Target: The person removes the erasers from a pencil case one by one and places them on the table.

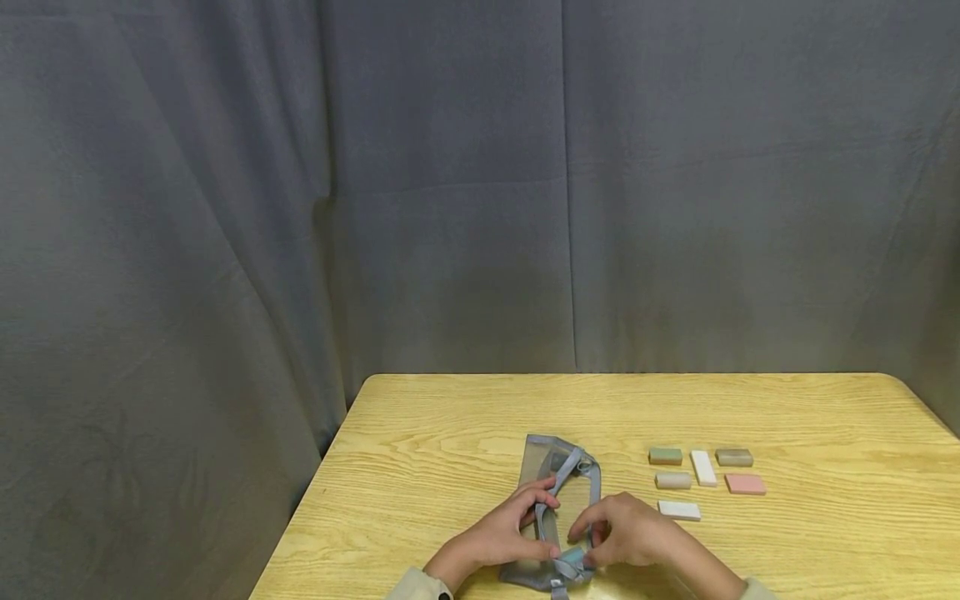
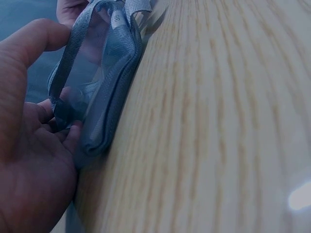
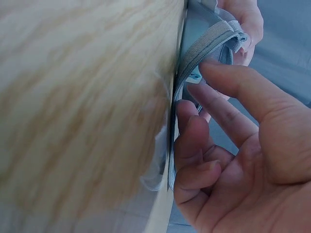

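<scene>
A grey-blue mesh zip pouch (image 1: 534, 467) lies on the table with its zippered mouth spread apart. The left hand (image 1: 517, 525) holds the pouch's left side; in the left wrist view its thumb (image 2: 48, 35) touches the zipper band and its other fingers curl at the mesh. At the near end of the mouth, the right hand (image 1: 630, 529) pinches a light blue eraser (image 1: 572, 555), mostly hidden by the band. Part of a teal surface (image 3: 195, 75) shows between that hand's thumb and index finger. Its remaining fingers are curled loosely.
Right of the pouch lie several small erasers: a green one (image 1: 665, 456), a beige one (image 1: 672, 480), a brown-grey one (image 1: 734, 457), a pink one (image 1: 746, 483), and two white ones, one upright (image 1: 703, 468) and one nearer (image 1: 679, 510). Grey curtains (image 1: 450, 208) stand behind the wooden table (image 1: 405, 450).
</scene>
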`<action>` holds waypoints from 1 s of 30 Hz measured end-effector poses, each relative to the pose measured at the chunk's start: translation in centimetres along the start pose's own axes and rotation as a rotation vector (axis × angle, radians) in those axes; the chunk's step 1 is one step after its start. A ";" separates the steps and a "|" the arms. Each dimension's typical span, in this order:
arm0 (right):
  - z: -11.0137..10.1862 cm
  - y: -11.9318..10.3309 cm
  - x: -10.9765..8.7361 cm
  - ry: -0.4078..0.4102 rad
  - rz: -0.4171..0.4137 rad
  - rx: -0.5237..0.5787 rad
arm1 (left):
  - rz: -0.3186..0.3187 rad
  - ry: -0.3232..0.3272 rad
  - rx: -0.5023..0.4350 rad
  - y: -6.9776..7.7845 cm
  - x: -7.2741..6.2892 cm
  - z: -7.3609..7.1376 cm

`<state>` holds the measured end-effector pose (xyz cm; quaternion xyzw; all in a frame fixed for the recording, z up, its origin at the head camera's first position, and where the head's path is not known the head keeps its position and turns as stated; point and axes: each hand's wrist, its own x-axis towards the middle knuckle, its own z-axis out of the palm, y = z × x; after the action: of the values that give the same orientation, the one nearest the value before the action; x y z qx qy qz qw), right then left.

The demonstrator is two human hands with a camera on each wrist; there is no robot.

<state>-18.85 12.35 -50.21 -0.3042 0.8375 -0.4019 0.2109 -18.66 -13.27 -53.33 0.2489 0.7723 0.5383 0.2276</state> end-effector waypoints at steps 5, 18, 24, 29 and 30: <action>0.2 0.0 -0.1 -0.009 -0.012 0.004 | -0.005 0.007 0.001 0.0 -0.1 0.1; 0.4 -0.2 0.0 0.018 -0.021 -0.018 | 0.004 0.012 -0.007 0.0 -0.1 0.1; 0.2 -0.2 0.0 0.030 -0.022 -0.033 | -0.001 0.013 -0.001 0.2 0.0 0.0; 0.2 -0.3 0.0 0.032 -0.027 -0.020 | -0.006 0.019 -0.003 0.3 -0.1 0.1; 0.2 -0.2 0.0 0.033 -0.029 -0.019 | -0.005 0.019 -0.004 0.3 -0.1 0.1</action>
<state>-18.68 12.13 -50.11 -0.3117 0.8401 -0.4019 0.1884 -18.48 -13.18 -53.04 0.2413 0.7742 0.5413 0.2223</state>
